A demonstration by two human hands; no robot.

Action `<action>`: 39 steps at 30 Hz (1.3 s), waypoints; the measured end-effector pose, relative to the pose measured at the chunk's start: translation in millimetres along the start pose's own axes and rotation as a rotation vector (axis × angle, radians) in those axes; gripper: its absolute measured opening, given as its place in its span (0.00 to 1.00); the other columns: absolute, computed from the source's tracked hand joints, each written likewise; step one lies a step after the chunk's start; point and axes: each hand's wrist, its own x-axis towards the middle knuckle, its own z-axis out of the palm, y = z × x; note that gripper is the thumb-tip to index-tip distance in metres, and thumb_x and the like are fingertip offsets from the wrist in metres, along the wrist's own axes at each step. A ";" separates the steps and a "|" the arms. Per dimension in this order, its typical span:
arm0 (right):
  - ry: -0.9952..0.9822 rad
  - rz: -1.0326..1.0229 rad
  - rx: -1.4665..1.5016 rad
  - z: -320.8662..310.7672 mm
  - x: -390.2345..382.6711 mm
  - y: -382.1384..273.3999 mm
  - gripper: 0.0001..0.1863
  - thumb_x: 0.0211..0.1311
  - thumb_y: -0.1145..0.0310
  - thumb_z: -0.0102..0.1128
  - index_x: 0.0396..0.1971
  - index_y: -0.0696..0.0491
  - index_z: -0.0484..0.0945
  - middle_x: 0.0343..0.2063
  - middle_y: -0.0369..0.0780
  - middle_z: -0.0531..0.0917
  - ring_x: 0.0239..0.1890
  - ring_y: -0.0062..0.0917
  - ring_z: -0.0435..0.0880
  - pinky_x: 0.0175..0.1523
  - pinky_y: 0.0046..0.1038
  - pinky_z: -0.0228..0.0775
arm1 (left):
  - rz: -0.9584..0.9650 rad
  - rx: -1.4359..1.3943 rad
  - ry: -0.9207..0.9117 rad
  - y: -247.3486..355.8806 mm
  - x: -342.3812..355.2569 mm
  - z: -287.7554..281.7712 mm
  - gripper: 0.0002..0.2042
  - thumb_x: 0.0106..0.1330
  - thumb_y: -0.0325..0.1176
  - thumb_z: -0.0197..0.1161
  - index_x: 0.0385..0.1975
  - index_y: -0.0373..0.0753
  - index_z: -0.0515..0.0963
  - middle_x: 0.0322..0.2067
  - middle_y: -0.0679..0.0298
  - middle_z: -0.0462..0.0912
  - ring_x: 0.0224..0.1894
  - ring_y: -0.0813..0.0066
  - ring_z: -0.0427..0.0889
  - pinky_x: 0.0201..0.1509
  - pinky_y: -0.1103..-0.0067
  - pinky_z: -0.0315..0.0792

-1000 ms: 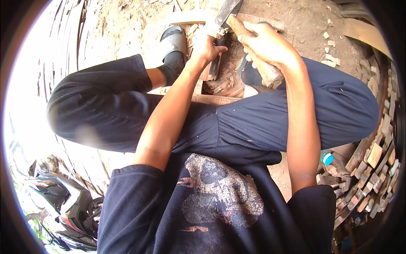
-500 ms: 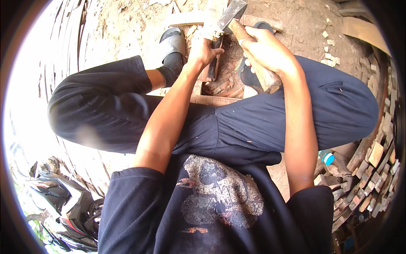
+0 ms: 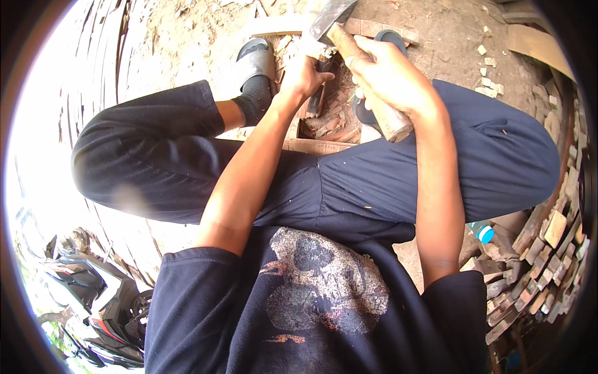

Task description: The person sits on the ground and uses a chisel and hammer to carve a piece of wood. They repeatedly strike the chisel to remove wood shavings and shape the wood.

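My right hand [image 3: 392,81] is wrapped round the thick wooden handle of a hatchet [image 3: 386,115], tilted with its butt toward my right thigh. Its broad metal head [image 3: 329,20] is at the top, right by the upper end of a pale piece of wood [image 3: 314,48]. Around that wood my left hand [image 3: 303,80] is closed, thumb pointing right; its other fingers are mostly hidden, and glare washes out part of the wood. Below the left thumb is a dark, narrow bar [image 3: 316,100] between my feet.
Wood chips [image 3: 336,121] lie between my sandalled feet, beside a wooden board [image 3: 317,146]. Small wood blocks [image 3: 486,68] are scattered at the upper right. Stacked wood pieces [image 3: 548,268] line the right side, near a bottle with a blue cap [image 3: 484,234]. A motorbike [image 3: 106,305] stands lower left.
The hatchet and my right hand have shifted slightly left, bringing the head lower over the top of the wood. My left hand has barely moved.
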 end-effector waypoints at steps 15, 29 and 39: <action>0.104 -0.088 0.030 -4.4 -18.1 -4.4 0.31 0.65 0.65 0.53 0.64 0.60 0.56 0.24 0.37 0.74 0.20 0.17 0.74 0.22 0.20 0.70 | -0.126 0.019 -0.187 11.0 -0.6 -11.2 0.24 0.50 0.41 0.71 0.38 0.25 0.77 0.28 0.50 0.83 0.33 0.65 0.84 0.42 0.73 0.76; 0.020 -0.088 -0.227 -4.9 0.5 18.9 0.24 0.64 0.68 0.51 0.59 0.59 0.65 0.22 0.35 0.73 0.19 0.16 0.72 0.22 0.21 0.69 | -0.066 -0.027 -0.134 0.8 4.9 -3.2 0.20 0.48 0.41 0.73 0.26 0.27 0.79 0.22 0.51 0.82 0.27 0.63 0.82 0.33 0.71 0.74; 0.278 -0.164 0.138 -6.4 -15.7 -23.8 0.28 0.65 0.66 0.51 0.63 0.58 0.58 0.23 0.35 0.73 0.21 0.16 0.74 0.23 0.19 0.71 | -0.094 0.005 -0.210 2.7 3.2 -9.0 0.20 0.50 0.39 0.71 0.35 0.28 0.79 0.23 0.54 0.83 0.27 0.69 0.83 0.35 0.74 0.76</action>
